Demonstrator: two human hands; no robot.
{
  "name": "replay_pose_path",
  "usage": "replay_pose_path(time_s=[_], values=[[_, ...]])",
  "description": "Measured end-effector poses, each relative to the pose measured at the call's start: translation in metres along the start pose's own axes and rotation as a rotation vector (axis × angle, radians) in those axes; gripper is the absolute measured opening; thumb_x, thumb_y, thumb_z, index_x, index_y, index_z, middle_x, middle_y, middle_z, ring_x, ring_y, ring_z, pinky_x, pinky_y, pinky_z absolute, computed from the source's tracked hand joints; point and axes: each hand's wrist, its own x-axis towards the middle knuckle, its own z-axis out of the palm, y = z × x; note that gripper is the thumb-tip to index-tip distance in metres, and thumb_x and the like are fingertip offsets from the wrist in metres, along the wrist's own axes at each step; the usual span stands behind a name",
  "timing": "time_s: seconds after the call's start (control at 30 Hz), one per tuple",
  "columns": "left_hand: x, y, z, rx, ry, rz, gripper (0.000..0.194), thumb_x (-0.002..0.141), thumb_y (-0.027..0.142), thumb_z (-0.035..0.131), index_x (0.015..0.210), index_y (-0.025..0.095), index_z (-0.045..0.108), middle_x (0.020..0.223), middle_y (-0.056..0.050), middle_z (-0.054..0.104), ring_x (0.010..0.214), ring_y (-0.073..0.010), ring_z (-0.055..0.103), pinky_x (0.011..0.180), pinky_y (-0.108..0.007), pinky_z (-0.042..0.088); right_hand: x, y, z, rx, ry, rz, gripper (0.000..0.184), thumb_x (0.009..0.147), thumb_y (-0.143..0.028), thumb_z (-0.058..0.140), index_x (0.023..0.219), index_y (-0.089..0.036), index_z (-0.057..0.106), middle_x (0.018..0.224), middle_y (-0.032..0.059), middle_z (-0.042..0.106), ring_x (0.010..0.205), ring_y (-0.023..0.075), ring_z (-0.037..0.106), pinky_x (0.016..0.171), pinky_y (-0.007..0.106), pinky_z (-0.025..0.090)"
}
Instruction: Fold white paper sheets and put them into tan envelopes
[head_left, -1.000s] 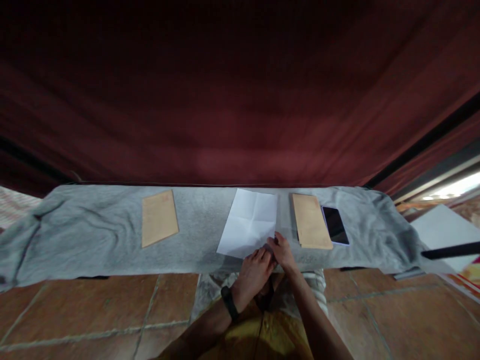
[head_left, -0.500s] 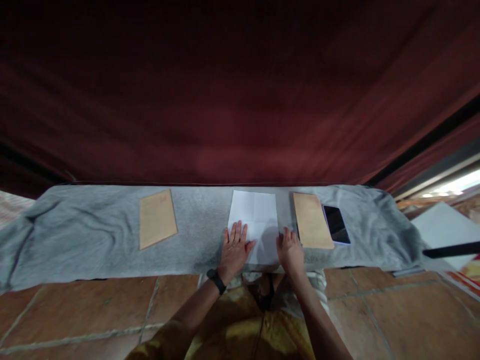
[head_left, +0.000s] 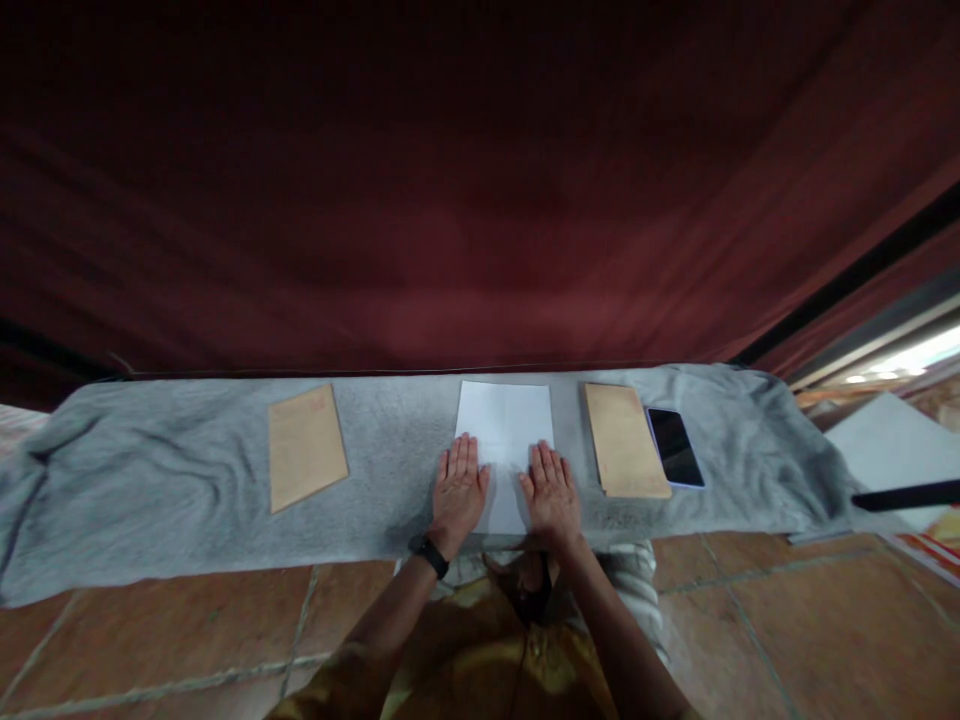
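Observation:
A white sheet of paper with faint crease lines lies on the grey cloth in front of me. My left hand rests flat on its left edge, fingers stretched out and pointing away from me. On the right edge my right hand lies palm down in the same way, fingers extended. To the right of the paper is a brown envelope, apparently with another beneath it. Another brown envelope lies apart on the left, slightly turned.
A phone with a dark screen lies against the right envelope. The grey cloth covers a narrow bench, with a dark red curtain behind it. White sheets and a black bar are at far right.
My right hand has moved from the paper's right edge onto the sheet and flattened, its bent fingers now straight. My left hand has shifted slightly left.

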Motion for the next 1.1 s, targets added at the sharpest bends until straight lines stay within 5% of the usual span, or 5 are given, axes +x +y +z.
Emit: replay_pose_path(time_s=[0.27, 0.47, 0.67, 0.83, 1.1], values=[[0.0, -0.025, -0.005, 0.005, 0.081, -0.125, 0.058, 0.103, 0.036, 0.031, 0.151, 0.004, 0.04, 0.155, -0.022, 0.042, 0.148, -0.032, 0.035, 0.122, -0.053, 0.027, -0.011, 0.012, -0.001, -0.047, 0.056, 0.071, 0.062, 0.106, -0.045, 0.031, 0.156, -0.008, 0.033, 0.156, 0.019, 0.042, 0.144, 0.0309, 0.04, 0.119, 0.049, 0.026], [0.048, 0.016, 0.0, -0.071, 0.021, 0.178, 0.055, 0.103, 0.031, 0.032, 0.155, 0.013, 0.035, 0.162, -0.011, 0.035, 0.152, -0.025, 0.025, 0.125, -0.047, 0.023, -0.001, 0.011, -0.003, -0.021, 0.054, 0.066, 0.057, 0.107, -0.039, 0.028, 0.152, -0.007, 0.04, 0.155, 0.0194, 0.043, 0.145, 0.0303, 0.038, 0.119, 0.05, 0.027], [0.105, 0.042, 0.024, -0.067, -0.161, 0.335, 0.055, 0.1, 0.023, 0.035, 0.154, 0.013, 0.037, 0.162, -0.01, 0.035, 0.152, -0.0238, 0.027, 0.125, -0.046, 0.023, 0.061, 0.005, -0.003, 0.115, -0.003, -0.006, 0.053, 0.107, -0.034, 0.024, 0.154, -0.013, 0.038, 0.158, 0.0142, 0.042, 0.147, 0.0251, 0.036, 0.118, 0.046, 0.03], [0.123, 0.018, 0.033, -0.045, -0.084, 0.238, 0.056, 0.1, 0.025, 0.032, 0.155, 0.014, 0.036, 0.161, -0.011, 0.037, 0.152, -0.0213, 0.028, 0.125, -0.045, 0.021, 0.089, 0.008, 0.014, 0.086, 0.005, -0.005, 0.051, 0.106, -0.034, 0.03, 0.151, -0.014, 0.044, 0.155, 0.0158, 0.045, 0.146, 0.0275, 0.039, 0.119, 0.05, 0.026], [0.121, -0.036, 0.008, -0.098, -0.023, -0.072, 0.058, 0.098, 0.029, 0.034, 0.149, 0.002, 0.041, 0.156, -0.021, 0.042, 0.147, -0.0288, 0.037, 0.121, -0.046, 0.026, 0.087, 0.013, 0.023, 0.076, 0.088, 0.104, 0.054, 0.104, -0.034, 0.038, 0.15, -0.005, 0.043, 0.155, 0.0212, 0.044, 0.143, 0.0317, 0.041, 0.118, 0.051, 0.027]])
